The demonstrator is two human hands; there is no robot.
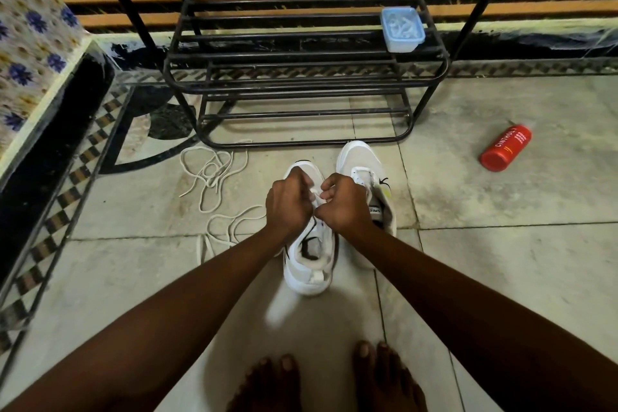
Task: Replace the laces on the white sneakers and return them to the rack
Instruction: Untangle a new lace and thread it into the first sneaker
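Two white sneakers stand side by side on the tiled floor in front of the black metal rack. Over the left sneaker both my hands work at its lace area. My left hand and my right hand have their fingers curled, each pinching a white lace between them. The right sneaker stands untouched with no lace visible in its eyelets. Loose off-white laces lie tangled on the floor to the left of the sneakers.
A light blue plastic tub sits on a right-hand shelf of the rack. A red Cinthol can lies on its side at the right. A flower-patterned cloth covers a ledge at left. My bare toes show at the bottom.
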